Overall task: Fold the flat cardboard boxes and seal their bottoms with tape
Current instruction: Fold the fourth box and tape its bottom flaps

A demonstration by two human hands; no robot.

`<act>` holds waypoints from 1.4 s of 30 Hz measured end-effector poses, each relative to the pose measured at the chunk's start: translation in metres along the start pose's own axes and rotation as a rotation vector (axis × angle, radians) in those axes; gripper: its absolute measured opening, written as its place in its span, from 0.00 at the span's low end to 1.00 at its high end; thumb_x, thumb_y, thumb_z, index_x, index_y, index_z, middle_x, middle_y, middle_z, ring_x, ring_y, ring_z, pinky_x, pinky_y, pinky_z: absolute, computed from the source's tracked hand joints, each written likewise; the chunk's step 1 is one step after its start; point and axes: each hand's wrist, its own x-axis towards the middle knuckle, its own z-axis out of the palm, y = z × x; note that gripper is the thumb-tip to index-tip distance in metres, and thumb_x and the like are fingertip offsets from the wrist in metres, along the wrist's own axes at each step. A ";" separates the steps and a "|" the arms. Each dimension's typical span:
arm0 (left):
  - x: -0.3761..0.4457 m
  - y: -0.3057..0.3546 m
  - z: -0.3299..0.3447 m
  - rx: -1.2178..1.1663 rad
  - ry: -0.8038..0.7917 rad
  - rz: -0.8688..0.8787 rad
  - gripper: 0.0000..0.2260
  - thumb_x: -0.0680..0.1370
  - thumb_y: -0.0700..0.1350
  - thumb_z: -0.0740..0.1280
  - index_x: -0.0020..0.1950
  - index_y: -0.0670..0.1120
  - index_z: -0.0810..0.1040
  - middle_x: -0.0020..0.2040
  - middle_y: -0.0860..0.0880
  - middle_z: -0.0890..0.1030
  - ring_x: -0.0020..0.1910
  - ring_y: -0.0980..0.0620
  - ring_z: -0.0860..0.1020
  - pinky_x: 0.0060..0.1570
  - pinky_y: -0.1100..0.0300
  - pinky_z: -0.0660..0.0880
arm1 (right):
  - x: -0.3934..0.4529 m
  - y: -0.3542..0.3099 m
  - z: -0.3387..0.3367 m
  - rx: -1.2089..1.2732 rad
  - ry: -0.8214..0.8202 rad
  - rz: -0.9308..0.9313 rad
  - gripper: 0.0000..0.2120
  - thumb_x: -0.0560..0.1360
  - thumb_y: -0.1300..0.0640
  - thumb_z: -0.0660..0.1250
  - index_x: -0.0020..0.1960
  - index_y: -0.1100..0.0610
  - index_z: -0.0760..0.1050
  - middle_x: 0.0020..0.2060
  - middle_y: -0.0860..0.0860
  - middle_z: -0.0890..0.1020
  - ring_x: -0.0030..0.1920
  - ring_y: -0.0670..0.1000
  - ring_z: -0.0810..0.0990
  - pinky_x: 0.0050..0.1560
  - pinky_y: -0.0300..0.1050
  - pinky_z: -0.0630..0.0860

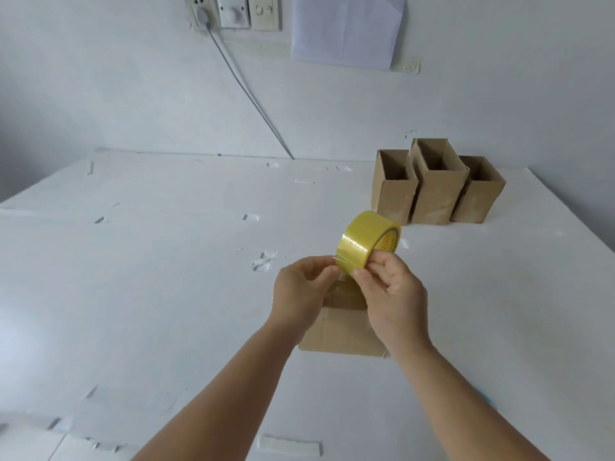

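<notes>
Two bare forearms are reaching in from the near edge, meeting over the middle of the white worktop [149, 294]. Just beyond them, the left hand [301, 287] is pinching the loose clear end of the tape with thumb and fingertips curled together, while the right hand [387, 284] is gripping the yellow tape roll [367, 236] at its lower rim, fingers curled onto it. That roll is being held in the air, tilted, above a cardboard box [342, 331] that is lying on the worktop directly under the hands, its brown flaps partly hidden by the wrists. Further off and to the right, three folded boxes [436, 184] are standing upright with open tops, packed side by side and touching, near the far right corner of the worktop. Scraps of clear tape are sticking here and there on the white surface. On the far wall, sockets [233, 11] are showing, with a grey cable [246, 91] running down to the worktop, and a sheet of paper [346, 28] is hanging to their right.
</notes>
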 end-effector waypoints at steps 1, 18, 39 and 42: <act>0.002 0.000 0.001 -0.005 0.034 -0.016 0.05 0.74 0.39 0.70 0.43 0.48 0.85 0.40 0.49 0.86 0.44 0.51 0.84 0.48 0.56 0.80 | -0.001 0.000 0.001 -0.005 0.002 -0.007 0.09 0.74 0.61 0.70 0.52 0.50 0.78 0.47 0.44 0.84 0.48 0.36 0.81 0.51 0.30 0.75; 0.005 0.001 -0.011 -0.111 -0.122 -0.115 0.04 0.75 0.43 0.70 0.42 0.43 0.79 0.45 0.45 0.84 0.46 0.49 0.83 0.43 0.59 0.77 | -0.002 0.010 0.021 -0.260 0.167 -0.216 0.06 0.71 0.60 0.73 0.47 0.56 0.79 0.39 0.46 0.84 0.39 0.50 0.83 0.41 0.45 0.79; 0.029 0.007 -0.028 -0.119 -0.084 -0.118 0.10 0.77 0.41 0.68 0.39 0.42 0.70 0.41 0.40 0.80 0.44 0.46 0.84 0.52 0.57 0.78 | 0.030 0.004 -0.015 0.020 -0.183 0.108 0.24 0.77 0.62 0.62 0.63 0.36 0.63 0.55 0.43 0.74 0.48 0.45 0.79 0.48 0.39 0.74; 0.031 0.009 -0.030 -0.100 -0.108 -0.139 0.08 0.77 0.40 0.68 0.41 0.41 0.71 0.43 0.37 0.80 0.44 0.46 0.84 0.50 0.59 0.79 | 0.027 0.010 -0.013 -0.035 -0.227 0.093 0.30 0.77 0.64 0.62 0.69 0.37 0.58 0.60 0.45 0.72 0.51 0.49 0.76 0.48 0.34 0.72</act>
